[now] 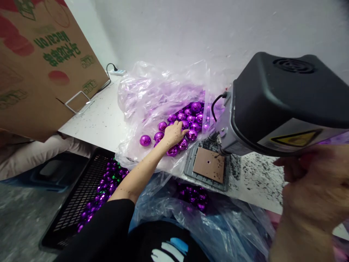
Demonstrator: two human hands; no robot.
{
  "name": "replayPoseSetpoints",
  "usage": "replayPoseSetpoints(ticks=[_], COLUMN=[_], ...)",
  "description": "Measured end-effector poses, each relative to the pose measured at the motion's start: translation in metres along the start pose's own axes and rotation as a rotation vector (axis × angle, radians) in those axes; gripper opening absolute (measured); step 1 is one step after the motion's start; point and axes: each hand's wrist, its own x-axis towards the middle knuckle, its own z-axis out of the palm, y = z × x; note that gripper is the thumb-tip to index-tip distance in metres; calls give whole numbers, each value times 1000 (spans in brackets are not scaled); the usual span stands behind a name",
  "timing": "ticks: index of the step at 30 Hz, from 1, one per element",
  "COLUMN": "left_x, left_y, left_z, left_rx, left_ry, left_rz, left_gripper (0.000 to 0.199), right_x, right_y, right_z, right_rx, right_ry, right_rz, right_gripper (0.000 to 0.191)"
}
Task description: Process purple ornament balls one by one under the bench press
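Note:
My left hand (175, 134) reaches into a pile of shiny purple faceted balls (195, 126), its fingers apart and resting over them. The balls lie on a clear plastic bag (141, 109), and a single ball (145, 140) sits off to the left. At the right edge my right hand (313, 182) is curled beneath the black machine head (294, 98). A bit of red shows at its fingers, but what they grip is mostly hidden. Below the head, a brown square plate (208, 164) with a small dark hole lies on a grey base (191, 165).
A large cardboard box (46, 72) stands at the left beside a metal wire stand (79, 102). A black crate (71, 203) below holds many purple balls and some green bits. Dark flakes litter the white tabletop (256, 178). Another person's leg (40, 154) shows behind the crate.

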Motion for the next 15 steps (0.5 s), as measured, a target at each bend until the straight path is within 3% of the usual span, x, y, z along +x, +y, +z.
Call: replayPoseSetpoints(ticks=[3,7,11,15], left_x=[-2,-11,-18,-36], left_y=[-12,-31,-33,-18], left_z=[9,11,-3,-25], left_rx=[-81,-348,-847,-1252], left_ry=[-72,-122,-75,-124], left_rz=[64,127,78,9], left_gripper=[45,44,43,45], right_x=[2,3,4,6], right_y=[4,5,4,5], right_z=[2,4,6,7], right_rx=[86,88,79,117], right_ry=[37,59,56,49], right_rz=[9,24,5,-60], right_gripper=[47,47,48,45])
